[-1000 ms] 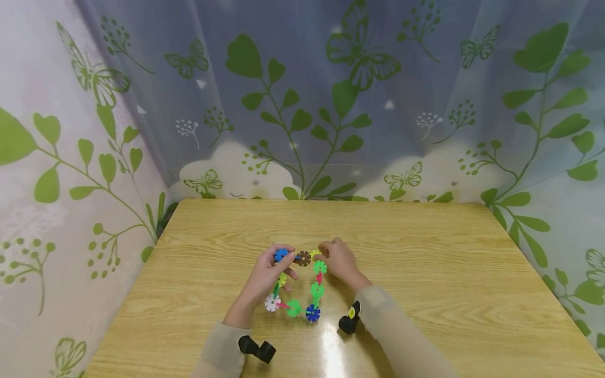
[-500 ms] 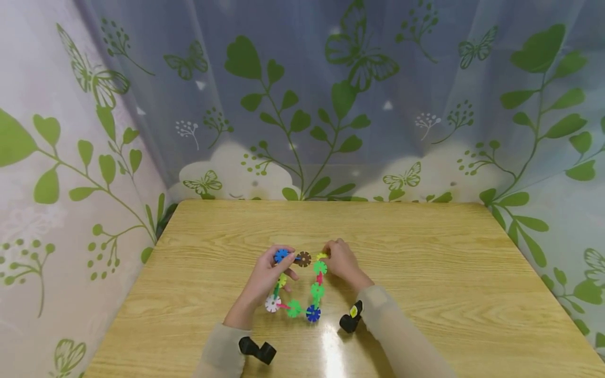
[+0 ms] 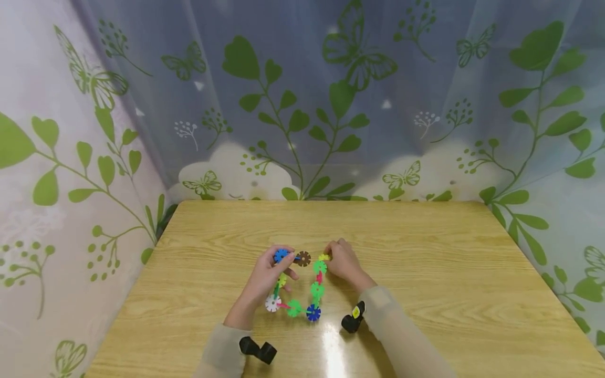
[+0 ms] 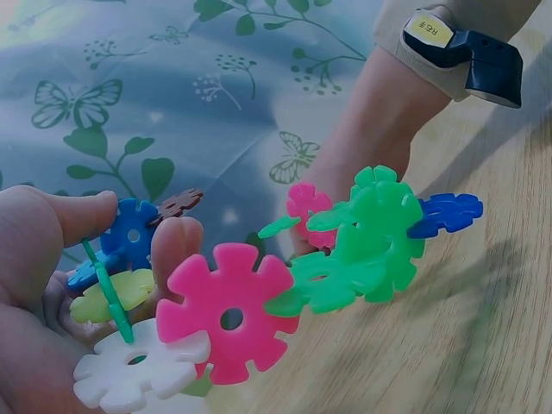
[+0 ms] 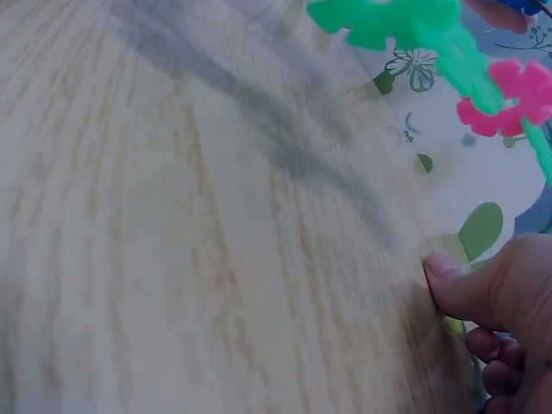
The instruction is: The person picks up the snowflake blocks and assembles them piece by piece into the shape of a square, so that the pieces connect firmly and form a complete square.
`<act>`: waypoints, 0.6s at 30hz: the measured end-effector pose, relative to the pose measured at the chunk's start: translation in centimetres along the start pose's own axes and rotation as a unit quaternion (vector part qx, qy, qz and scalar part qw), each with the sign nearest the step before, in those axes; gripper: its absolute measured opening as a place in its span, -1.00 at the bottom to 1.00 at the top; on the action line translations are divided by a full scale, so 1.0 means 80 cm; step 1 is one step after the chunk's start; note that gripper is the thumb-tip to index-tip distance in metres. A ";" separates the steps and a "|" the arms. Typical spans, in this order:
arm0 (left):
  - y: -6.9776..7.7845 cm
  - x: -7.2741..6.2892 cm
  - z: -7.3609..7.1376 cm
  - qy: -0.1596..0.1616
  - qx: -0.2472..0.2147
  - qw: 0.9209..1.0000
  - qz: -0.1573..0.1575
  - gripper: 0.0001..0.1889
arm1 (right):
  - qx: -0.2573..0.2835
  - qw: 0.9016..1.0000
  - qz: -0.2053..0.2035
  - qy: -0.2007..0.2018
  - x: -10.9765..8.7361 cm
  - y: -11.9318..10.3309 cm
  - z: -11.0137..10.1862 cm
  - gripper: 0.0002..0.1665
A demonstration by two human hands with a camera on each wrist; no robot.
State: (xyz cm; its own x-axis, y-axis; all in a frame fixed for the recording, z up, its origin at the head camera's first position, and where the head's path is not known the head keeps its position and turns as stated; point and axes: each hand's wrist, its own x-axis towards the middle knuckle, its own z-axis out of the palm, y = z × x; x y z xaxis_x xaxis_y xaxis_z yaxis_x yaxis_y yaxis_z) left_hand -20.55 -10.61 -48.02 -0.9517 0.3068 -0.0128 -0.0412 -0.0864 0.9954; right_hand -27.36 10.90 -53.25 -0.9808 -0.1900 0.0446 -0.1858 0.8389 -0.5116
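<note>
Centrally placed: a chain of snowflake interlocking discs forms an open-topped loop near the middle of a wooden table.
Left hand: grips the loop's left upper end, thumb and fingers pinching the blue disc; the left wrist view shows the thumb on that blue disc, with a yellow disc and a white disc against the palm.
Right hand: fingers curled, pinching a small yellow-green disc at the loop's right upper end; the right wrist view shows bent fingers low over the wood.
Brown disc: sits just beside the blue one, apart from the right hand's piece.
Chain detail: a large pink disc slots into green discs, with a dark blue disc at the far end.
Wrists: beige sleeves, each carrying a black camera unit.
Backdrop: a sheer curtain printed with green leaves and butterflies hangs behind the table.
</note>
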 end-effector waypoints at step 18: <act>0.001 -0.001 0.001 0.010 0.007 1.000 -0.001 -0.57 | 0.033 0.999 0.035 0.002 -0.006 -0.007 -0.002 -0.72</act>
State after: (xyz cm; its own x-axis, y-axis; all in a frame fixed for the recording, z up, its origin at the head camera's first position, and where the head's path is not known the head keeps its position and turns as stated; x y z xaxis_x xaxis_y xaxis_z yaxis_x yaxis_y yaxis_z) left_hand -20.47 -10.58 -47.92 -0.9574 0.2882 -0.0161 -0.0389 -0.0733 0.9965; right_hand -26.78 10.60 -52.82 -0.9916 -0.1289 0.0100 -0.1116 0.8143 -0.5696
